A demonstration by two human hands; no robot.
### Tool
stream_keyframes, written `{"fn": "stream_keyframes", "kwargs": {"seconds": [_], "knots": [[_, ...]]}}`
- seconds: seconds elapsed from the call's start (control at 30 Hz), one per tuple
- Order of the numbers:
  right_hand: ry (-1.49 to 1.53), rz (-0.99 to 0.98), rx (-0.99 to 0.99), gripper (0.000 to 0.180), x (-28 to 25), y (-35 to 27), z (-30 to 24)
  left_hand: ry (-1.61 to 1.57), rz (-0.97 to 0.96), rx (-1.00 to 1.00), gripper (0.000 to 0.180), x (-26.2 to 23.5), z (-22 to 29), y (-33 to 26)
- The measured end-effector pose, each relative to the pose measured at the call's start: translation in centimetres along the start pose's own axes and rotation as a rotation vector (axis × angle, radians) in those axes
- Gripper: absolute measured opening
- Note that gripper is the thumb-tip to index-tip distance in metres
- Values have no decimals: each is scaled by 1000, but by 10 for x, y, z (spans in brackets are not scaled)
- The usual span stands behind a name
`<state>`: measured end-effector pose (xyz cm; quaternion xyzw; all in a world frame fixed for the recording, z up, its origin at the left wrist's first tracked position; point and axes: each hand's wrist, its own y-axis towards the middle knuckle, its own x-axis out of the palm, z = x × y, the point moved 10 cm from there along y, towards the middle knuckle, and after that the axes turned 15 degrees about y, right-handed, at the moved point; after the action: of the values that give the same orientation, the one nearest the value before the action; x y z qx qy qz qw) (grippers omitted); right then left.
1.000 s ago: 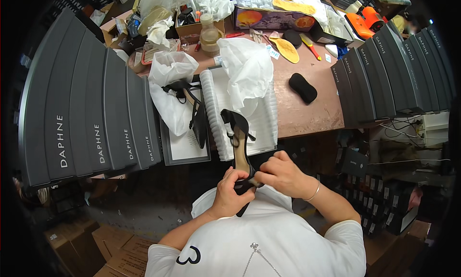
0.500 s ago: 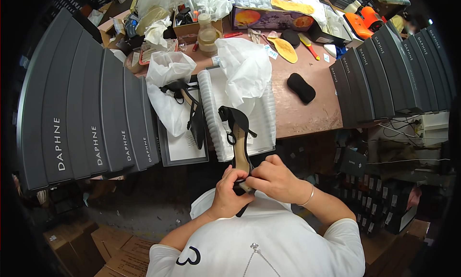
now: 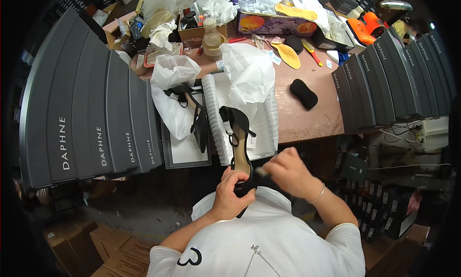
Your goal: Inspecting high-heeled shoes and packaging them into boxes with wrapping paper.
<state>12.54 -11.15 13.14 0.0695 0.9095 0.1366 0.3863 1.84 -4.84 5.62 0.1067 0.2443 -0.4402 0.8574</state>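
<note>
My left hand (image 3: 229, 194) is closed round the toe end of a black strappy heeled sandal (image 3: 243, 152). The sandal points toward me, its beige insole facing up and its ankle strap at the far end. Just right of the toe, my right hand (image 3: 291, 175) is closed, with a small pale thing (image 3: 261, 172) at its fingertips, too blurred to name. Beyond the held sandal stands an open box lined with white ribbed foam (image 3: 216, 118), with white tissue paper (image 3: 247, 73) in it. The matching black sandal (image 3: 200, 128) lies to its left, over a grey tray.
Stacks of dark grey shoe boxes (image 3: 77, 109) flank the pink table (image 3: 312, 128) on the left and the right (image 3: 384, 82). A black sponge-like pad (image 3: 303, 94), yellow insoles (image 3: 287, 55), a brush (image 3: 311, 50) and a clear bottle (image 3: 212, 41) lie or stand farther back.
My right hand has drawn away from the sandal's toe, to the right, and a small pale thing now shows at its fingertips. My left hand keeps its hold on the sandal.
</note>
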Motion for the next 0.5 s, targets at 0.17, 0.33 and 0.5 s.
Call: {"fn": "stream_keyframes", "kwargs": {"seconds": [0.17,0.33,0.5], "knots": [[-51,-90,-66,19,19,12,-11,14,14,6,31,-7,2,6],[-65,164,176,19,-41,-1,46,4,72,40,28,-24,12,18],[38,538,308,16,-101,18,122,0,73,39,29,-44,21,38]]}}
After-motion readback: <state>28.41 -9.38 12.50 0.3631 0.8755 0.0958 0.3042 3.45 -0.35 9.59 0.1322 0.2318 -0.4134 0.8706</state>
